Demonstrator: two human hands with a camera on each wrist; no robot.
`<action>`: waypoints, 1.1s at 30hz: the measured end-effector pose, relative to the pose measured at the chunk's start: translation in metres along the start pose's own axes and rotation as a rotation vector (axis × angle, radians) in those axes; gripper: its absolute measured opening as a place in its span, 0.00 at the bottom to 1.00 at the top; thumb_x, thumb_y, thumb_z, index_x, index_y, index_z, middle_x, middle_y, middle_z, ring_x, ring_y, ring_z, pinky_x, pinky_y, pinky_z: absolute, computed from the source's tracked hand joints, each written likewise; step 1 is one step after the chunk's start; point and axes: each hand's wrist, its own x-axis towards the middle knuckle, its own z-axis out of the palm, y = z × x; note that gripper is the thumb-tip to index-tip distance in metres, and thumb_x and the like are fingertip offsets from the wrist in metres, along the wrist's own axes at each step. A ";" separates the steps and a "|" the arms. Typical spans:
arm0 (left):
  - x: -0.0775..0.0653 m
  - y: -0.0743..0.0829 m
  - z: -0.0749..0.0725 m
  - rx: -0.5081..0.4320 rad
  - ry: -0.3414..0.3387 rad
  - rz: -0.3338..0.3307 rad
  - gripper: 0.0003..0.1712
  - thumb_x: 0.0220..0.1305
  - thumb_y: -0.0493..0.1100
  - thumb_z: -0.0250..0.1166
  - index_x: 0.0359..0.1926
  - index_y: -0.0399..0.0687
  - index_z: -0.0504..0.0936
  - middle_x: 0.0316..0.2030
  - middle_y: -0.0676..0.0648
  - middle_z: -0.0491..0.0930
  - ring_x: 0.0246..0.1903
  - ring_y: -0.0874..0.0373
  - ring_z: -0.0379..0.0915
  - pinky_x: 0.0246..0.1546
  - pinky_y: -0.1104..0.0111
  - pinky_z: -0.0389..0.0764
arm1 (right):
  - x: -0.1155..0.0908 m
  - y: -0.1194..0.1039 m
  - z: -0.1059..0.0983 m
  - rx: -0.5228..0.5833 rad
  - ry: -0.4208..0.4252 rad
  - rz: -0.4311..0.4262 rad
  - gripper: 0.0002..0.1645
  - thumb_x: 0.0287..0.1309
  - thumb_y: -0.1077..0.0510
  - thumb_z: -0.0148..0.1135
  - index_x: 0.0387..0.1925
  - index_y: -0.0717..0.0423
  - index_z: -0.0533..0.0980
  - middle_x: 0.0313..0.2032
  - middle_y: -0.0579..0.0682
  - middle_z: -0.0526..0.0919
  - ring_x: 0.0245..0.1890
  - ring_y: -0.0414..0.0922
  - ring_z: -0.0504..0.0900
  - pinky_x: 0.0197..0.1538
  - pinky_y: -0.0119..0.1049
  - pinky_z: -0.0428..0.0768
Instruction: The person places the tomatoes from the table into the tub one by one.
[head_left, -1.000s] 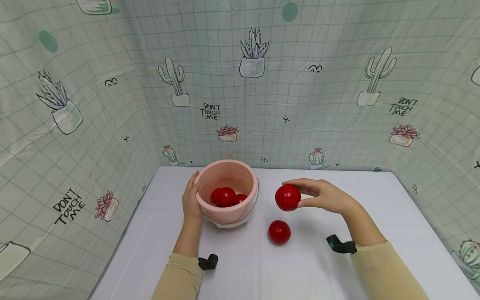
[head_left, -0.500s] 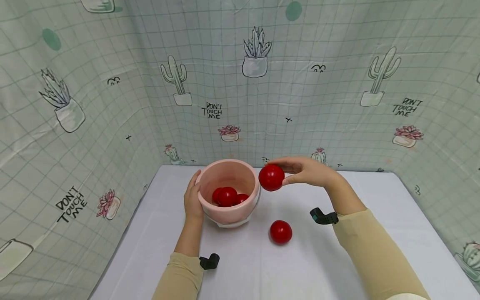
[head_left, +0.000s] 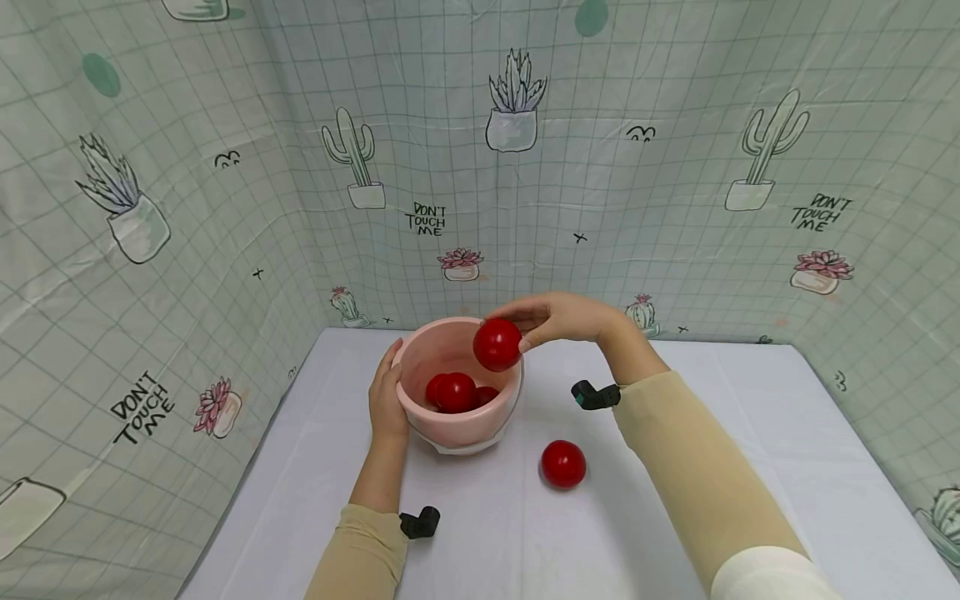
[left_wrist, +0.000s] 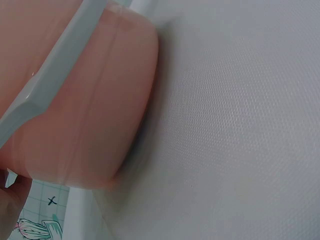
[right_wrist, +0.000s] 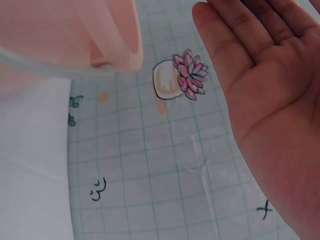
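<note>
In the head view, my left hand [head_left: 387,398] holds the left side of a pink bucket [head_left: 459,430], its fingers around the outer wall near the rim. Shiny red balls [head_left: 456,392], several of them, lie at the bucket's bottom. My right hand [head_left: 564,318] holds another red ball [head_left: 497,344] between fingers and thumb, over the bucket's right rim. A single red ball [head_left: 563,464] sits on the white table, right of the bucket. In the left wrist view the bucket's wall and pale handle [left_wrist: 60,65] show. The right wrist view shows the palm [right_wrist: 280,90]; the held ball is hidden.
The white table [head_left: 300,500] meets a patterned cloth [head_left: 585,192] hung behind and along both sides. Black wrist straps with small cameras sit on the left wrist [head_left: 420,522] and right wrist [head_left: 596,395].
My right hand has carried its red ball leftward and up, from above the table to over the bucket's rim. The left hand and the bucket have stayed in place.
</note>
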 end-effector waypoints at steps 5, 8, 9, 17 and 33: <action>0.001 -0.001 -0.001 -0.019 -0.008 -0.004 0.26 0.72 0.51 0.42 0.65 0.77 0.72 0.68 0.65 0.68 0.73 0.64 0.57 0.73 0.57 0.63 | 0.022 -0.005 0.003 -0.027 -0.044 0.026 0.37 0.56 0.53 0.70 0.68 0.46 0.71 0.64 0.48 0.76 0.66 0.48 0.73 0.65 0.45 0.76; 0.001 -0.001 -0.001 -0.016 -0.008 -0.005 0.26 0.72 0.50 0.41 0.66 0.77 0.72 0.68 0.65 0.68 0.73 0.64 0.56 0.73 0.57 0.62 | 0.033 -0.007 0.005 -0.037 -0.061 0.047 0.36 0.56 0.53 0.70 0.67 0.43 0.71 0.65 0.46 0.76 0.67 0.47 0.72 0.67 0.46 0.74; 0.001 -0.001 -0.001 -0.012 -0.008 -0.006 0.26 0.72 0.51 0.41 0.65 0.77 0.72 0.68 0.65 0.68 0.73 0.64 0.57 0.73 0.57 0.62 | 0.037 -0.008 0.006 -0.044 -0.065 0.057 0.36 0.56 0.53 0.70 0.67 0.42 0.71 0.65 0.45 0.75 0.67 0.46 0.72 0.68 0.46 0.74; -0.001 0.000 -0.002 0.014 -0.016 -0.013 0.25 0.73 0.54 0.41 0.65 0.83 0.70 0.68 0.69 0.67 0.71 0.66 0.57 0.72 0.57 0.64 | 0.064 -0.016 0.017 -0.137 -0.106 0.139 0.31 0.56 0.53 0.69 0.63 0.37 0.75 0.63 0.40 0.77 0.67 0.42 0.72 0.70 0.43 0.70; -0.003 0.007 -0.002 -0.015 -0.026 -0.033 0.26 0.74 0.51 0.41 0.69 0.73 0.69 0.70 0.64 0.66 0.73 0.64 0.54 0.74 0.59 0.60 | 0.107 -0.022 0.050 -0.421 -0.220 0.249 0.25 0.54 0.46 0.71 0.55 0.28 0.79 0.54 0.35 0.79 0.60 0.42 0.71 0.60 0.44 0.78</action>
